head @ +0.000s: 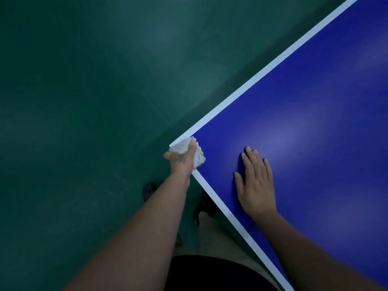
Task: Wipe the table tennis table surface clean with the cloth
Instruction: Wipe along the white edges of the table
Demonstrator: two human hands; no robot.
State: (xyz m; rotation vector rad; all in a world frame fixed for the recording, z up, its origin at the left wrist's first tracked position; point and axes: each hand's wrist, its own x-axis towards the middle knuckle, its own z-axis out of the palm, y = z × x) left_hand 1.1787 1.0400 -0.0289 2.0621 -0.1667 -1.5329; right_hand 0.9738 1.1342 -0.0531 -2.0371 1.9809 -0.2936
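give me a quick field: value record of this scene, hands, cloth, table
left hand: grips the cloth, at the table corner
right hand: flat, fingers straight, palm down on the blue surface
cloth: white, crumpled, on the corner over the white edge line
table: blue top, white border lines
floor: green

On my feed, the dark green floor (pixel 84 122) fills the left and upper field, with faint pale sheen patches and a thin seam line (pixel 156 111) running diagonally. Two dark shoes (pixel 149 191) stand on it near the bottom centre; black shorts (pixel 210 274) show at the lower edge.
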